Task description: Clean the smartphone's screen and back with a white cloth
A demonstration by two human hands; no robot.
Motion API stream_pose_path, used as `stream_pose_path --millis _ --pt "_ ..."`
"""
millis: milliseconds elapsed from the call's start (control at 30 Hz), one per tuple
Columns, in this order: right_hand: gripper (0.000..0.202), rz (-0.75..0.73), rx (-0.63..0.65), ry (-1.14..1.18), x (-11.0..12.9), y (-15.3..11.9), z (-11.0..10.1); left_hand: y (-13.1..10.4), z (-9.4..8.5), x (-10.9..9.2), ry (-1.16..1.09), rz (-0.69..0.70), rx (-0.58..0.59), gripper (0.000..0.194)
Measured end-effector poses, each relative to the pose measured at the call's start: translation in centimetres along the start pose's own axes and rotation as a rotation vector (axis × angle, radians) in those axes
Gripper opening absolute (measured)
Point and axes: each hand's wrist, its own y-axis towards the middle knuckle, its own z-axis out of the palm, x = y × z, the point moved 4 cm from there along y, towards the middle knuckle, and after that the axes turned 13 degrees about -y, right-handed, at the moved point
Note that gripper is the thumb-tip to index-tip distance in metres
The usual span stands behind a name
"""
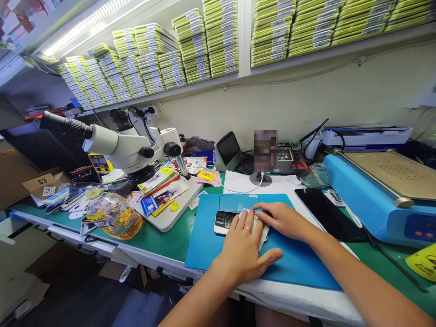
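A smartphone (223,221) with a white edge and a dark, reflective screen lies sideways on a blue mat (207,247). Over its right part is a white wipe (263,238), mostly covered by my hands. My left hand (242,243), a ring on one finger, rests flat on the wipe with fingers stretched and thumb spread. Bent fingers of my right hand (281,219) close at the phone's right end, touching the wipe; its thumb is hidden. Just behind the phone lies a clear glass sheet (226,203).
A microscope (119,147) and a plastic jar (114,215) stand left among papers. To the right are a large black phone (329,213), a blue machine with a perforated plate (357,195) and a glass jar (316,175). Stacked yellow-green boxes (221,41) fill the shelf above.
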Motion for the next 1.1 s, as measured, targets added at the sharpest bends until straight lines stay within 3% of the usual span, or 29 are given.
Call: stream_pose_path --millis 167,433,700,967,1100 --pt "0.044 0.026 0.008 -0.002 -0.1 0.0 -0.1 0.9 0.1 -0.2 -0.012 -0.02 -0.022 0.092" --pt "0.043 0.019 0.006 -0.031 -0.1 -0.1 0.1 -2.6 0.5 0.5 0.014 -0.006 -0.005 0.089" --pt "0.043 0.019 0.008 -0.025 -0.4 0.0 0.1 0.5 0.1 0.1 0.008 -0.045 -0.031 0.094" --pt "0.044 0.02 0.006 -0.006 -0.2 -0.1 0.1 -2.2 1.2 0.0 0.025 -0.034 -0.041 0.092" --pt "0.043 0.013 -0.002 -0.002 -0.2 0.0 0.1 -0.6 1.4 -0.4 0.017 -0.021 -0.053 0.094"
